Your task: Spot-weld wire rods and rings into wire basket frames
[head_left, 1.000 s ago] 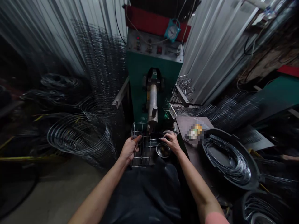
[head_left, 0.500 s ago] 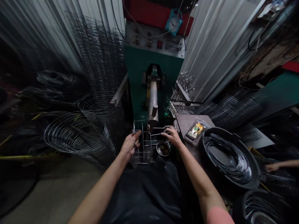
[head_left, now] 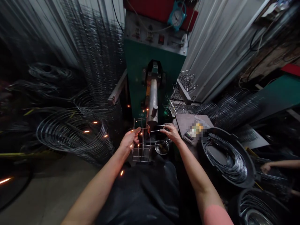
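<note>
My left hand [head_left: 127, 142] is closed on a wire frame [head_left: 142, 155], pinching its upper left side with the thumb on top. The frame sits under the tip of a spot welder's metal arm [head_left: 153, 93], where an orange glow shows and sparks fly. From the right, my right hand [head_left: 172, 133] pinches a thin bent wire piece [head_left: 155, 131], whose two prongs reach the welder tip at the frame's side. Below that hand is a small round metal bowl [head_left: 161, 148] with dark contents.
Wire rings [head_left: 70, 134] are stacked on the left. At right, a phone [head_left: 193, 132] lies on a small table beside a black tub [head_left: 252, 175] of wires. Another person's hand [head_left: 266, 167] is at far right. A blue clock [head_left: 177, 18] hangs on the green machine [head_left: 136, 62].
Sparks now fly leftward and down from the welder tip, which glows orange. Both hands keep their grips, and the wire piece stays at the frame. The view has shifted slightly.
</note>
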Demonstrator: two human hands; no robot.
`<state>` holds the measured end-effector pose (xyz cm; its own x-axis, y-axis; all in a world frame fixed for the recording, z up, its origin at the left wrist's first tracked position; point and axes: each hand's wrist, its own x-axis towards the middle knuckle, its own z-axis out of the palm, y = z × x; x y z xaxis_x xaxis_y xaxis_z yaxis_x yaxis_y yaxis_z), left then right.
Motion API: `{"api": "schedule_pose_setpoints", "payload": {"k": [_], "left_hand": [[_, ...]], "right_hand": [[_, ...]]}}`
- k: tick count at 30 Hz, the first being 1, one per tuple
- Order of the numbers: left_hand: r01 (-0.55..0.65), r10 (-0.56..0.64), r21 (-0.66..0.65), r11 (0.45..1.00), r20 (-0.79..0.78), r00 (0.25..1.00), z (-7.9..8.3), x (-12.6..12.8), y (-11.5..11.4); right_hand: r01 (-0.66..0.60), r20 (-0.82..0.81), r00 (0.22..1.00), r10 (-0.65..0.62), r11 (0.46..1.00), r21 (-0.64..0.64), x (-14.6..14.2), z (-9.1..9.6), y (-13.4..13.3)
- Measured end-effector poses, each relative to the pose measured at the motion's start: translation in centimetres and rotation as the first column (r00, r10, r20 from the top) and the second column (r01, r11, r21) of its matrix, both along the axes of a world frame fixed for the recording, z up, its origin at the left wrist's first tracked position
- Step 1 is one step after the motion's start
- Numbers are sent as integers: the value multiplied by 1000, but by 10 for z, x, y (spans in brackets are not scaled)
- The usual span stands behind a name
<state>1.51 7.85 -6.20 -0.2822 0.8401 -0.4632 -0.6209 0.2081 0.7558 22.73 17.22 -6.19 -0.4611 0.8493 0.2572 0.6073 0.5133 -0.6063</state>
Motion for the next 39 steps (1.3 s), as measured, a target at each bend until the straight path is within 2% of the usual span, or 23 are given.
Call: {"api": "schedule_pose_setpoints", "payload": {"k": [4,8,9,11,13,15,16,17,18,19,20,21,23,25,27,29,31,33,35,39], "left_hand": [[104,-104,93,990,-5,995,-4,-7,-14],[189,-199,128,974,67,978,-24,-27,-55],[201,-214,129,971,95,972,-30,-34,-68],[225,-240,129,966,116,964,-38,-50,-93],[275,-279,81,958,44,959,-35,-64,-111],[256,-256,-28,966,-190,948,-17,-72,-122],[202,-208,-55,978,-354,912,-4,-72,-124],[129,-126,-31,991,-522,844,11,-70,-126],[75,-19,56,996,-660,751,28,-64,-127],[91,59,159,983,-744,666,44,-55,-128],[156,95,235,959,-790,606,59,-45,-129],[260,80,273,926,-817,570,73,-34,-130],[434,-14,281,856,-826,563,96,-15,-130],[512,-86,306,803,-790,608,112,-7,-127],[496,-98,357,792,-727,679,125,-10,-120],[438,-104,369,820,-656,747,134,-19,-110],[390,-151,304,869,-589,794,137,-26,-99],[381,-236,183,906,-528,816,130,-27,-88],[388,-317,66,919,-463,828,112,-24,-81],[399,-397,-81,913,-390,831,65,-19,-79]], "right_hand": [[11,36,999,-12,999,32,-2,7,-26],[-102,1,995,103,986,131,21,11,-69],[-105,-39,993,110,988,118,32,12,-78],[-92,-131,987,91,996,3,52,18,-92],[-101,-215,974,66,983,-155,63,27,-102],[-111,-285,958,42,967,-231,58,41,-112],[-104,-307,951,30,968,-226,49,49,-118],[-97,-317,948,27,974,-206,37,56,-124],[-94,-312,949,34,979,-180,23,64,-129],[-99,-297,954,50,983,-155,8,71,-135],[-109,-280,957,69,985,-130,-6,78,-141],[-120,-268,959,88,987,-106,-17,84,-146],[-142,-259,958,122,988,-58,-30,98,-155],[-151,-266,952,149,988,10,-28,113,-159],[-138,-273,949,161,985,102,-16,126,-158],[-90,-287,948,139,980,177,-3,134,-150],[-36,-301,948,99,977,208,6,130,-137],[-2,-301,952,61,981,194,7,113,-120],[16,-277,961,20,991,130,4,86,-105],[-5,-219,976,3,1000,-9,-3,29,-93]]}}
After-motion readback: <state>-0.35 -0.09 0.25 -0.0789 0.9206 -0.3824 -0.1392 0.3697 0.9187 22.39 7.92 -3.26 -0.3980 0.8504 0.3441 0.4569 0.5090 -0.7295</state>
